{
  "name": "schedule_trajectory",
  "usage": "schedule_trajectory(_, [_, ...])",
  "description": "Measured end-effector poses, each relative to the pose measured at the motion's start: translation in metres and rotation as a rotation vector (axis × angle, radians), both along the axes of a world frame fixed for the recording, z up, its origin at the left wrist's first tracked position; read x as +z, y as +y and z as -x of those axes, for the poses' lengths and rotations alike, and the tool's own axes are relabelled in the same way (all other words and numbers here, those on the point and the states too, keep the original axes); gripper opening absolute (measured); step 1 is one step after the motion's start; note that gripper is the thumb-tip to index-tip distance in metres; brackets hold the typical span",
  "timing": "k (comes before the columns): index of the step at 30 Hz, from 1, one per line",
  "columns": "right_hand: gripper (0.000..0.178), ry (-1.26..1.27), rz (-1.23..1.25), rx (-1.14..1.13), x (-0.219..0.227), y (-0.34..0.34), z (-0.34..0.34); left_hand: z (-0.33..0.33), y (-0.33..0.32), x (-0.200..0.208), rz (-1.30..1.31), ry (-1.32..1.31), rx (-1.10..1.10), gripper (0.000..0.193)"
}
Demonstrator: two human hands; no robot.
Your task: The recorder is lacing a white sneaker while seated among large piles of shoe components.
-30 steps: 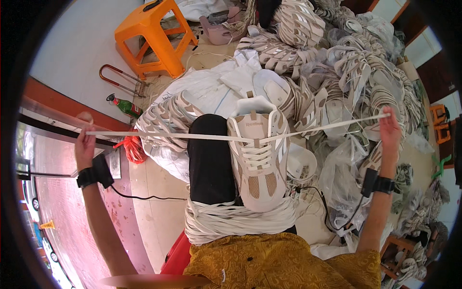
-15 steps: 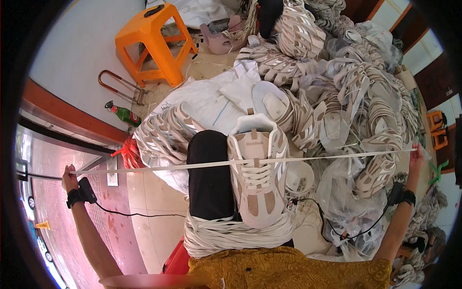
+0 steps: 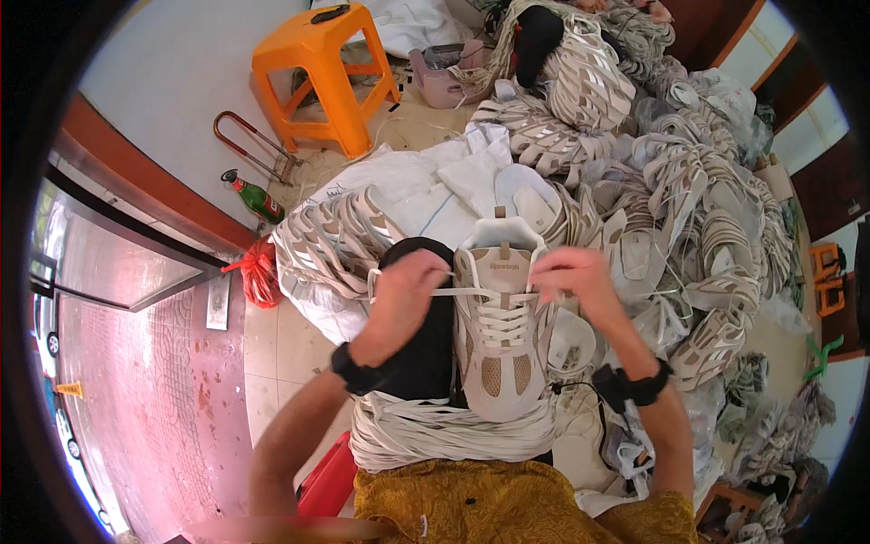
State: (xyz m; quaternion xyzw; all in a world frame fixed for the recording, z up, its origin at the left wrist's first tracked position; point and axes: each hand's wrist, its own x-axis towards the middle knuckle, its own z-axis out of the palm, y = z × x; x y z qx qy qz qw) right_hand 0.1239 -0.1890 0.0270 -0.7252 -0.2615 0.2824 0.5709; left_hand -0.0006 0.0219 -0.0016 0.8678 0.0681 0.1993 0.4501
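A beige and white sneaker (image 3: 503,376) points its toe toward me, with a flat off-white shoelace (image 3: 494,334) threaded across its front. Over the black rounded form (image 3: 421,358) beside the shoe, my left hand (image 3: 399,304) pinches one length of the lace near the tongue. At the shoe's right collar, my right hand (image 3: 580,279) has its thumb and fingers pinched on the other length. The lace runs across the top eyelets between both hands and hangs in a loop by the left one. The exact ends are hidden by my fingers.
A thick bundle of off-white laces (image 3: 453,433) lies across my lap. Stacks of shoe uppers (image 3: 702,181) pile up at right, and more (image 3: 340,240) rest on a white sack (image 3: 426,195) at left. Beyond are an orange stool (image 3: 317,63), a green bottle (image 3: 254,197) and a red bag (image 3: 261,276).
Both hands have come inward from far left and far right, where they stretched the lace taut, to the top of the sneaker. The lace is now slack and bent beside the hands.
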Motion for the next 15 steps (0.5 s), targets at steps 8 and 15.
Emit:
schedule_trajectory(8, [0.012,-0.023,0.208,0.232,-0.009,0.038,0.027,0.008,-0.024,-0.021,0.160,0.210,-0.011,0.009])
schedule_trajectory(15, [0.012,0.181,0.159,0.137,-0.012,0.033,0.034,0.009,-0.026,-0.024,-0.024,0.074,-0.052,0.007])
